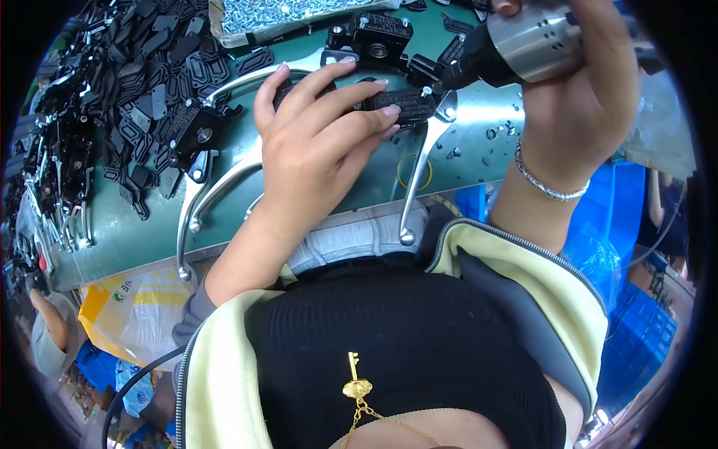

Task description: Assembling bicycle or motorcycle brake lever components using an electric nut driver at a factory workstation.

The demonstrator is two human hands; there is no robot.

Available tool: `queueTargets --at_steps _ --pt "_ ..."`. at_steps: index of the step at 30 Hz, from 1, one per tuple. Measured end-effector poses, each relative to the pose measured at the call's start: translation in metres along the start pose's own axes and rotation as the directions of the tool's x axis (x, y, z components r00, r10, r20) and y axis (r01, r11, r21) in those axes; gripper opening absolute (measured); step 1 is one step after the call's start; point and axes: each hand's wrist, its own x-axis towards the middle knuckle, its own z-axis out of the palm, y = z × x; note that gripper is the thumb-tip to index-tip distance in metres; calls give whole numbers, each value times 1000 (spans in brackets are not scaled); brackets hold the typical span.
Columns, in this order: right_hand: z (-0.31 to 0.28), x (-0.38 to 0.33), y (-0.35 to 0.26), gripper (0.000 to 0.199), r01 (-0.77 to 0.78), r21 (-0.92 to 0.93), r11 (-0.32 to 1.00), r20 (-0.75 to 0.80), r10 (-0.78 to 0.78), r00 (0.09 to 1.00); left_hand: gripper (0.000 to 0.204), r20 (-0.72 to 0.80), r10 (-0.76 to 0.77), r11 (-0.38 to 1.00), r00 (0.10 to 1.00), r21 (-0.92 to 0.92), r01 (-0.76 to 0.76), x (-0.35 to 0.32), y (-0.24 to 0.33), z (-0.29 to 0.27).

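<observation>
My left hand (310, 142) lies over a brake lever assembly, its fingers curled onto the black rectangular reservoir (410, 109). From that reservoir's right end a silver lever (420, 166) reaches toward me past the table edge. A screw head (427, 91) shows at the reservoir's upper right corner. My right hand (587, 105) is wrapped round a silver and black power screwdriver (535, 45). The tool's black nose points left and down, close to that screw; whether its tip touches is too small to tell.
More lever assemblies (198, 135) lie beyond and left of my left hand. Black flat covers and gaskets (153, 97) are heaped at the left. A tray's rim (258, 34) encloses many small screws. A yellow ring (414, 171) rests on the green table (479, 146).
</observation>
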Motion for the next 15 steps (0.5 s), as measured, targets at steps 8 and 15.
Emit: queueTargets --at_steps 8,15 --pt "-2 -6 7 48 -35 -6 999 20 35 999 21 24 12 999 1000 -30 -12 -2 -1 -2" --pt "-6 -8 12 47 -41 -10 999 48 41 998 20 27 21 999 999 -29 -20 -2 -2 -3"
